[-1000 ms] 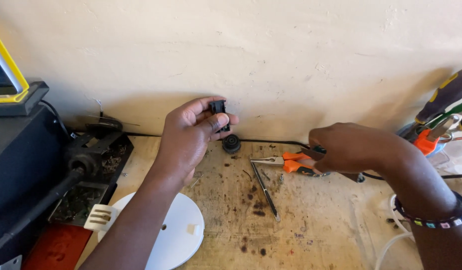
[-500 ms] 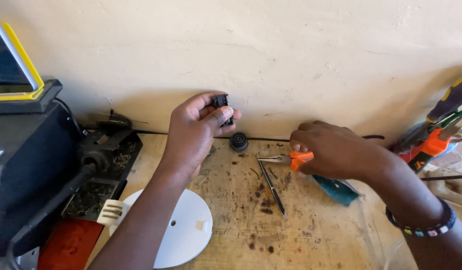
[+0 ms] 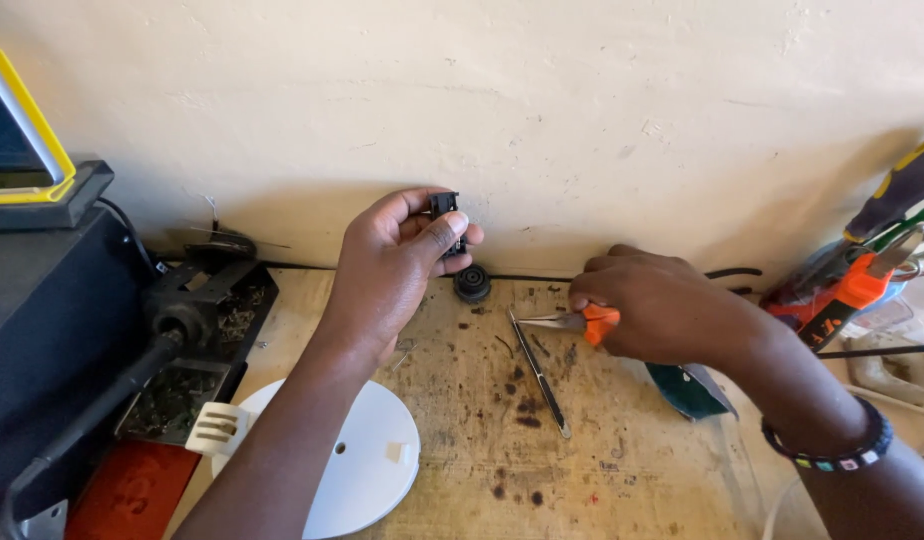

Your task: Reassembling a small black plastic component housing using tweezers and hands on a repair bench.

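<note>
In the head view, the left hand [image 3: 397, 265] is raised in front of the rough, cream plastered wall [image 3: 602, 120], its thumb and fingers pinched shut on a small black plastic part [image 3: 446, 212]. Only the top of this blocky piece shows above the thumb, so its full shape is hard to make out. Just below it, on the bench, sits a round black ribbed knob [image 3: 472, 284].

The right hand [image 3: 657, 305] lies low on the scuffed, stained wooden benchtop [image 3: 592, 470], fingers curled closed around orange-handled pliers [image 3: 572, 322] — only a bit of orange grip and the pointed steel nose show out of the fist. Beside the nose lie slim metal tweezers [image 3: 540, 375], slanting toward the viewer. A dark green wedge-shaped piece [image 3: 690, 390] is partly hidden under the wrist, which wears a beaded bracelet [image 3: 832, 452].

Near the left forearm lies a smooth white plastic disc [image 3: 367, 470] with a slotted tab, partly covered by the arm. Further left stands a dark, grimy metal machine [image 3: 102, 330], cut off by the frame edge. At the far right, a cluster of orange and black tool handles [image 3: 862, 270] is also cropped.
</note>
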